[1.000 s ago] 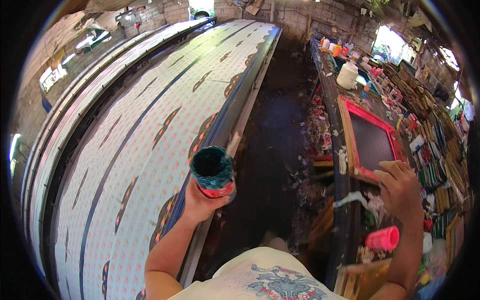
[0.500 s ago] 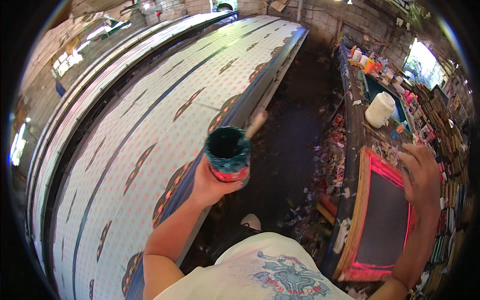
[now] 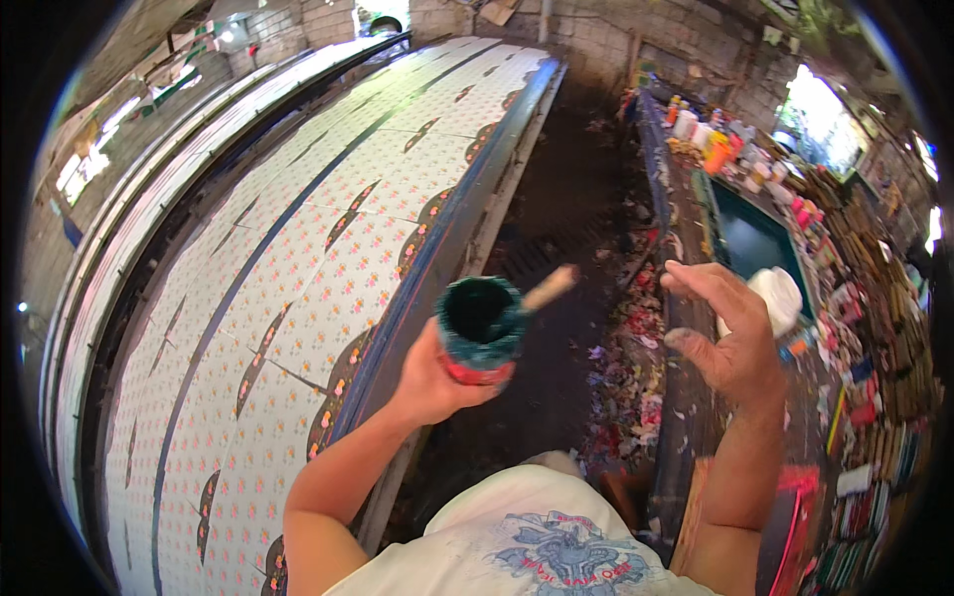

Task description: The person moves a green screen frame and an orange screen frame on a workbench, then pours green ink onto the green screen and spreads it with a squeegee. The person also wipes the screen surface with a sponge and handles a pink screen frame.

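Note:
A teal-smeared can with a red band (image 3: 479, 328) is gripped in my left hand (image 3: 437, 392), dark green paint inside and a pale wooden stick (image 3: 547, 288) poking out to the right. My right hand (image 3: 725, 338) is raised over the cluttered bench (image 3: 671, 447), fingers apart and slightly curled, holding nothing. Just behind it is a white plastic jug (image 3: 777, 293), partly covered by the fingers, beside a teal-green screen frame (image 3: 745, 219). A pink-and-wood screen frame (image 3: 795, 487) lies at the lower right, half hidden by my forearm.
Long printing tables with pink floral fabric (image 3: 258, 397) fill the left. A dark aisle (image 3: 552, 169) runs between them and the bench, paper scraps (image 3: 626, 397) along its right side. Tubs and bottles (image 3: 715, 149) line the bench's far end, stacked wooden frames (image 3: 874, 387) the far right.
I have moved forward along the aisle: the jug and pink frame sit lower in view. My right hand has left the pink frame and moved up and left toward the jug.

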`<state>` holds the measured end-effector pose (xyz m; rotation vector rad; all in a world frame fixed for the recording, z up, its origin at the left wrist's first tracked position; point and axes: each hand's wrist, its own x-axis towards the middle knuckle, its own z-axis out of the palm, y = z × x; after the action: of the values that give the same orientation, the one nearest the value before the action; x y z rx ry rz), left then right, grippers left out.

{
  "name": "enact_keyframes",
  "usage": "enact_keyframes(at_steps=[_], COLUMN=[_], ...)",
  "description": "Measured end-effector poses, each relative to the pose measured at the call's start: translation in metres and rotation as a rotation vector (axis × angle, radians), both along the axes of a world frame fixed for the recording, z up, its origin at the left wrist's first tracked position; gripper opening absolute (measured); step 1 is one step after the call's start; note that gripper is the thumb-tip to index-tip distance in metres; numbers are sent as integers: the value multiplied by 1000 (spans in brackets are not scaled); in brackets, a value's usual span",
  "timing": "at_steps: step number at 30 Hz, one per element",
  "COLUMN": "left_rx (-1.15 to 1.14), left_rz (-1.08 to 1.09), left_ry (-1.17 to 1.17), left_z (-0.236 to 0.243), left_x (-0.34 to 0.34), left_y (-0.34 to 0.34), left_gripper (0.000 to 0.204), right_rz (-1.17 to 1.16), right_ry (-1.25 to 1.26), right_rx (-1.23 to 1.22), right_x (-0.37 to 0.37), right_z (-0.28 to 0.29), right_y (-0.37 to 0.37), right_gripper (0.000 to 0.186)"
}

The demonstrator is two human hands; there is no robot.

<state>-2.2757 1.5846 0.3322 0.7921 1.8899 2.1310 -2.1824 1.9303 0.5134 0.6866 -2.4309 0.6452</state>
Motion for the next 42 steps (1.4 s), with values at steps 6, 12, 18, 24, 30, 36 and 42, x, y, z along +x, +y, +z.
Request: enact_keyframes(at_steps=[6,12,18,24,30,36,42], left_rx=[31,-130,-152,-116,-324,-185,-145], left_rz=[-155,27,24,-116,-421,-789,-866], left_ry=[37,127,75,42,229,121,-20], left_z=[0,-7,0,-12,-18,-11,-39], left_x=[-130,-241,-349,-484,-639,-744,-800], left_y=[114,199,275,356,453,587,699], left_gripper=[101,96,100,103,101,88,72], right_rz=[135,423,525,483,240,-263,-1063], right_ry=[-142,-152,-169,-211,-163,-134,-168], right_rx=[-202,-323,-279,-198,-162,-378,-297], right_x=[-156,-307,-433,-538,-672,-710,-594], right_z=[-28,-37,-30,-43,-46,-33,-88], right_y=[65,147,210,285,350,447,563], right_gripper=[71,27,27,20,20,36,34])
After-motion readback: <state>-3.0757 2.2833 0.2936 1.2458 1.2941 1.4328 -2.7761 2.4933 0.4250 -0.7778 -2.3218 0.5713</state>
